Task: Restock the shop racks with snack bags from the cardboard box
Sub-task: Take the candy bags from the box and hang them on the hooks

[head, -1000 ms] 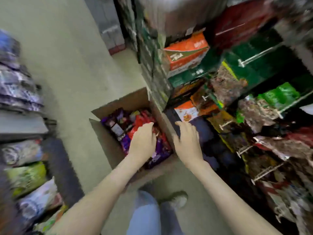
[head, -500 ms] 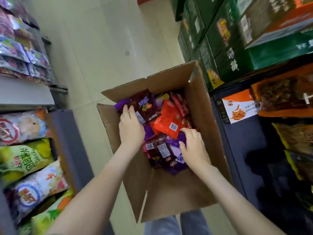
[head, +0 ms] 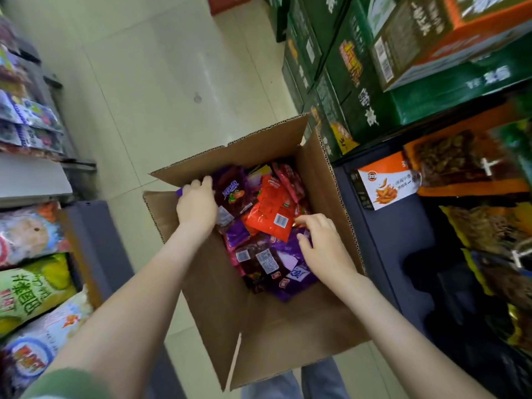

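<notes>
An open cardboard box (head: 288, 326) stands on the floor below me, holding several snack bags. My left hand (head: 197, 205) reaches into its far left side, fingers curled over the edge of a purple snack bag (head: 234, 194). A purple corner sticks out under the palm. My right hand (head: 322, 243) is lower on the right side, fingers loosely bent beside the lower corner of a red snack bag (head: 270, 211) and over more purple bags (head: 288, 254). It grips nothing that I can see. Dark maroon bags (head: 259, 263) lie at the near end.
To the right, a dark rack (head: 383, 254) carries hanging snack bags (head: 449, 159) on white hooks, with stacked green cartons (head: 359, 82) above and behind. Shelves on the left hold large chip bags (head: 31, 286). Pale floor tiles (head: 161, 82) stretch beyond the box. My legs (head: 290, 384) are just under it.
The view swung down from the rack to the box. My left hand slid toward the box's far left and curled over the purple bag. My right hand came off the box wall into the bags.
</notes>
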Action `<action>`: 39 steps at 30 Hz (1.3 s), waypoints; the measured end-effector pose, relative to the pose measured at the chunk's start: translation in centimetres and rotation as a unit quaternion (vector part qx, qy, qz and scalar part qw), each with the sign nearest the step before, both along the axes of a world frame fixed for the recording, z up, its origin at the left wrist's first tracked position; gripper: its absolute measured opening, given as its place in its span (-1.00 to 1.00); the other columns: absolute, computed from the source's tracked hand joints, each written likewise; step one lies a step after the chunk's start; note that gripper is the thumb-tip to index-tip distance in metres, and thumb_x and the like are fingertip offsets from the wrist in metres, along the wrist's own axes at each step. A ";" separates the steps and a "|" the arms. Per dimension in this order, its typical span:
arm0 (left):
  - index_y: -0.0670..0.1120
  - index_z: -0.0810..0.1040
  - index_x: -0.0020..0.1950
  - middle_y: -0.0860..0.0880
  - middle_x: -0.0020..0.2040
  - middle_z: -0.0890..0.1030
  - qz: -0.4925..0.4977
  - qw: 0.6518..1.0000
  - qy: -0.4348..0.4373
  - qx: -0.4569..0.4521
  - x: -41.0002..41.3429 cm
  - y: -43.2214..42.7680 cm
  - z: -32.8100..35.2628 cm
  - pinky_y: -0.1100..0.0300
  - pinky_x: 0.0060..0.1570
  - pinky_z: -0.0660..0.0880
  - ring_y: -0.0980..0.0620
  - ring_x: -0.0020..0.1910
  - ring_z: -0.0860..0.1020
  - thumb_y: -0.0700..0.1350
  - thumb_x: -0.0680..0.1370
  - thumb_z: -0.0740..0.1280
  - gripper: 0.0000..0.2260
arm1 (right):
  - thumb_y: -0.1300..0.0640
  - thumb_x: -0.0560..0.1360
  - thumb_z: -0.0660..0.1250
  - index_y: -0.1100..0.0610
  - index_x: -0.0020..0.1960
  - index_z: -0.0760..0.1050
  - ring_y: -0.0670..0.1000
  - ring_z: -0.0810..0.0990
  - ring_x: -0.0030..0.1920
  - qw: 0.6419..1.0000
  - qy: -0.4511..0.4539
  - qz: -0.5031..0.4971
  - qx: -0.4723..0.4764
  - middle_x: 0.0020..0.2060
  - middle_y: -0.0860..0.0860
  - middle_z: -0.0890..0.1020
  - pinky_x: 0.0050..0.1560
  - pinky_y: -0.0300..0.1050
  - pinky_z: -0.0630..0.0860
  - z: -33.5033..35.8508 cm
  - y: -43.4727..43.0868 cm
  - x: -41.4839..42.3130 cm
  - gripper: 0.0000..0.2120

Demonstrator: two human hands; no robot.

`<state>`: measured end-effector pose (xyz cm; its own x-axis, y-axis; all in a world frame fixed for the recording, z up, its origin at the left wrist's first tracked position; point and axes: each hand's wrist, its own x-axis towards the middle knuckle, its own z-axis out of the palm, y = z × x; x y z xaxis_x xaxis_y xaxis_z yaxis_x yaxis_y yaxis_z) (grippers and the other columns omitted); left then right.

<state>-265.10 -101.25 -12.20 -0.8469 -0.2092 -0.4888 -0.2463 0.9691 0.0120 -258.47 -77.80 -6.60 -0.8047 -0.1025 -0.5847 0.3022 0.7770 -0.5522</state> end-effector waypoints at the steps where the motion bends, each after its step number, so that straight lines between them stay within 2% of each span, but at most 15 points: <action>1: -0.23 0.39 0.25 -0.25 0.11 0.50 0.006 1.000 -0.007 0.013 -0.1 0.6 0.5 -0.08 -0.08 0.41 -0.25 0.13 0.44 -0.21 0.59 0.19 -0.76 | 0.18 0.58 0.19 0.10 0.30 0.41 -0.04 0.33 0.28 1.000 0.002 -0.002 0.000 0.21 -0.02 0.44 0.35 -0.08 0.29 0.2 0.1 0.1 -0.71; 4: -0.28 0.41 0.15 -0.28 0.12 0.53 0.000 0.997 -0.029 0.072 0.7 3.5 3.1 -0.07 0.04 0.40 -0.27 0.15 0.47 -0.19 0.57 0.22 -0.79 | 0.22 0.58 0.19 0.11 0.27 0.44 -0.02 0.36 0.25 1.000 -0.001 -0.013 -0.016 0.19 0.00 0.45 0.31 -0.11 0.31 1.4 0.2 0.8 -0.73; 8: -0.29 0.41 0.24 -0.26 0.12 0.56 -0.015 0.981 -0.046 0.190 2.6 7.7 9.7 0.01 0.04 0.35 -0.26 0.14 0.50 -0.18 0.62 0.14 -0.74 | 0.20 0.57 0.23 0.07 0.27 0.44 -0.06 0.45 0.21 0.994 -0.012 -0.074 -0.074 0.17 -0.06 0.48 0.26 -0.10 0.41 5.9 0.1 1.2 -0.72; 11: -0.20 0.48 0.09 -0.22 0.04 0.61 -0.045 0.965 -0.047 0.254 3.0 10.3 16.2 0.01 0.04 0.41 -0.23 0.09 0.53 -0.11 0.60 0.20 -0.81 | 0.16 0.57 0.26 0.07 0.31 0.43 -0.11 0.48 0.23 0.983 -0.018 -0.132 -0.125 0.21 -0.06 0.53 0.21 -0.30 0.39 11.4 0.7 0.7 -0.69; 14: -0.12 0.49 -0.01 -0.10 -0.06 0.63 -0.079 0.939 -0.052 0.330 3.3 12.9 22.9 0.08 -0.06 0.44 -0.13 0.00 0.55 -0.07 0.55 0.25 -0.87 | 0.09 0.59 0.24 0.07 0.27 0.47 -0.15 0.53 0.04 0.955 -0.020 -0.233 -0.181 0.08 -0.09 0.57 -0.12 -0.58 0.37 17.7 2.0 0.4 -0.74; 16: -0.08 0.46 -0.09 0.02 -0.19 0.57 -0.100 0.920 -0.055 0.375 3.8 15.0 27.2 0.20 -0.24 0.38 -0.04 -0.10 0.52 -0.07 0.52 0.27 -0.91 | 0.09 0.58 0.24 0.04 0.09 0.56 -0.19 0.55 -0.13 0.934 0.007 -0.292 -0.205 -0.09 -0.14 0.61 -0.24 -0.49 0.42 22.0 3.4 0.7 -0.84; 19: -0.03 0.37 -0.21 0.10 -0.29 0.45 -0.125 0.894 -0.066 0.425 4.5 18.5 33.0 0.34 -0.40 0.31 0.04 -0.24 0.45 -0.07 0.51 0.28 -0.86 | 0.14 0.57 0.26 0.16 -0.02 0.59 -0.12 0.57 -0.14 0.912 0.041 -0.336 -0.231 -0.16 -0.03 0.64 -0.14 -0.37 0.46 28.3 6.4 1.9 -0.85; 22: 0.01 0.37 -0.23 0.07 -0.27 0.51 -0.139 0.848 -0.108 0.499 5.6 21.9 38.0 0.14 -0.17 0.47 0.03 -0.23 0.49 -0.18 0.52 0.27 -0.84 | 0.10 0.55 0.29 0.25 0.03 0.59 0.02 0.57 0.00 0.899 0.081 -0.358 -0.237 -0.04 0.18 0.64 0.10 -0.12 0.43 34.0 10.0 4.6 -0.77; 24: 0.00 0.47 -0.24 0.08 -0.35 0.55 -0.140 0.815 -0.106 0.552 6.6 24.1 41.4 0.09 -0.16 0.51 0.05 -0.30 0.50 -0.31 0.49 0.22 -0.78 | 0.11 0.53 0.33 0.24 0.12 0.55 -0.02 0.57 0.04 0.896 0.114 -0.361 -0.234 -0.01 0.10 0.63 0.14 -0.14 0.42 37.6 12.4 7.0 -0.76; 26: -0.01 0.54 -0.28 0.09 -0.45 0.56 -0.136 0.794 -0.080 0.587 7.8 26.3 44.7 0.15 -0.22 0.52 0.05 -0.36 0.52 -0.35 0.46 0.21 -0.73 | 0.25 0.53 0.31 0.05 0.00 0.56 -0.22 0.60 -0.07 0.900 0.158 -0.348 -0.210 -0.10 -0.09 0.65 0.04 -0.34 0.46 41.0 14.4 9.4 -0.87; 27: -0.01 0.56 -0.30 0.07 -0.46 0.57 -0.151 0.786 -0.063 0.596 8.7 27.6 46.5 0.16 -0.23 0.52 0.04 -0.37 0.53 -0.31 0.44 0.22 -0.75 | 0.32 0.53 0.29 -0.02 -0.06 0.54 -0.32 0.58 -0.15 0.900 0.186 -0.344 -0.194 -0.15 -0.17 0.63 -0.05 -0.42 0.46 42.7 15.4 10.6 -0.77; 31: -0.04 0.54 -0.27 0.01 -0.35 0.60 -0.323 0.787 0.146 0.505 13.3 32.6 52.6 0.14 -0.21 0.44 -0.03 -0.24 0.57 -0.02 0.37 0.18 -0.82 | 0.34 0.52 0.29 0.05 -0.05 0.58 -0.36 0.55 -0.17 0.893 0.279 -0.342 -0.089 -0.17 -0.18 0.63 -0.08 -0.36 0.42 48.6 19.5 15.4 -0.79; 35: -0.14 0.51 -0.06 -0.08 -0.15 0.49 -0.472 0.656 0.400 0.432 16.1 37.1 57.3 0.06 -0.13 0.35 -0.10 -0.13 0.45 0.01 0.44 0.24 -0.76 | 0.30 0.52 0.29 0.04 -0.13 0.53 -0.37 0.49 -0.28 0.876 0.355 -0.324 0.035 -0.30 -0.21 0.56 -0.23 -0.43 0.34 54.0 23.4 20.7 -0.82; 37: -0.06 0.57 -0.01 -0.03 -0.04 0.53 -0.542 0.600 0.434 0.397 16.8 39.1 59.3 0.06 -0.02 0.25 -0.07 -0.02 0.47 0.05 0.46 0.24 -0.75 | 0.25 0.54 0.28 0.03 -0.11 0.52 -0.26 0.49 -0.25 0.872 0.361 -0.320 0.082 -0.29 -0.18 0.55 -0.25 -0.40 0.34 56.3 25.1 23.3 -0.86; 39: 0.00 0.59 -0.13 0.05 -0.14 0.59 -0.592 0.568 0.439 0.367 17.9 40.9 61.4 0.06 0.01 0.18 -0.05 -0.07 0.52 0.09 0.49 0.21 -0.77 | 0.22 0.55 0.27 0.03 -0.07 0.54 -0.17 0.48 -0.22 0.869 0.363 -0.315 0.120 -0.25 -0.15 0.57 -0.24 -0.38 0.33 58.0 26.5 25.5 -0.87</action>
